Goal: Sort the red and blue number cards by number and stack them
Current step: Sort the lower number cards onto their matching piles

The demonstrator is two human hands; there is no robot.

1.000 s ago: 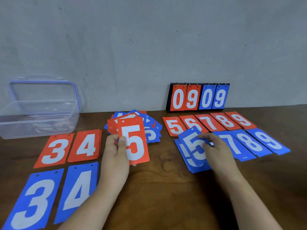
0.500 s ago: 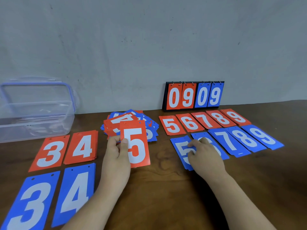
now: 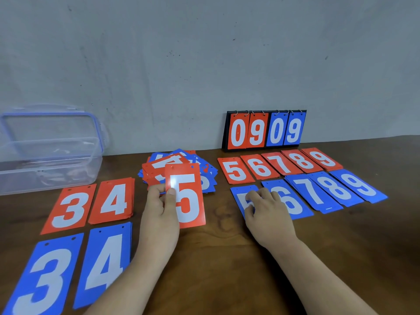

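The blue 5 card (image 3: 241,199) that the right grip (image 3: 268,214) held tilted a moment ago now lies flat on the blue 5 pile (image 3: 235,191), right of the middle of the bench (image 3: 223,260), fingers loose on top, leaving the red 5 card (image 3: 188,196), clamped in the left grip (image 3: 159,208), to place next

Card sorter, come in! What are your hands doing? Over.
Left hand holds red 5 card. Right hand presses blue 5 pile. Red 5 pile uncovered.

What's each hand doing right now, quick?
Left hand: pinches the red rectangular card marked 5.
Right hand: open, fingers resting on the blue rectangular card marked 5.
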